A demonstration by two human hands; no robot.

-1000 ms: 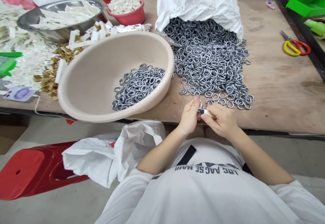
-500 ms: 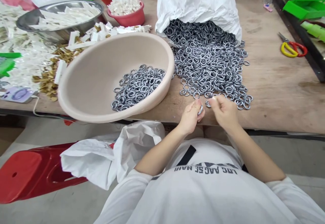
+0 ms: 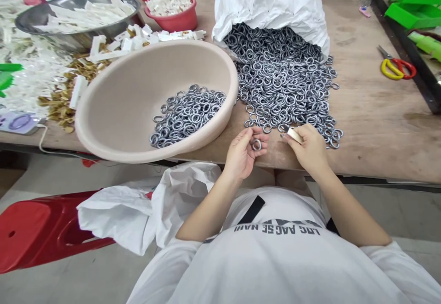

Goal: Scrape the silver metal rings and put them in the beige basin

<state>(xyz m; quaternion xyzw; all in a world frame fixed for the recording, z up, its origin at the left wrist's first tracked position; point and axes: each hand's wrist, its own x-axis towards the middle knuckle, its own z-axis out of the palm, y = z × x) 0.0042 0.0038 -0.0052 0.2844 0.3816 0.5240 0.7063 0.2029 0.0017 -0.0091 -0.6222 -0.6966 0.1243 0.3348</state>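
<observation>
A grey metal ring (image 3: 257, 144) lies against the fingers of my left hand (image 3: 243, 151), which is loosely curled, palm up, above the table's front edge. My right hand (image 3: 310, 149) pinches a small white tool with a dark tip (image 3: 294, 135), its exact kind unclear. Just beyond both hands spreads a heap of grey rings (image 3: 285, 88), spilling from the mouth of a white sack (image 3: 270, 1). To the left, a large beige basin (image 3: 120, 97) tilts over the table edge, with more rings (image 3: 193, 115) gathered in its lower right side.
Yellow-and-red-handled scissors (image 3: 396, 67) lie at the right, near green trays (image 3: 409, 14). Behind the basin stand a steel bowl (image 3: 69, 40) of white strips and a red bowl (image 3: 175, 19) of white pieces. A red stool (image 3: 24, 230) and white sacking (image 3: 113, 216) are below left.
My left hand has moved left, away from my right hand, and its fingers have uncurled around the ring. The right hand has shifted slightly, and its white tool shows more.
</observation>
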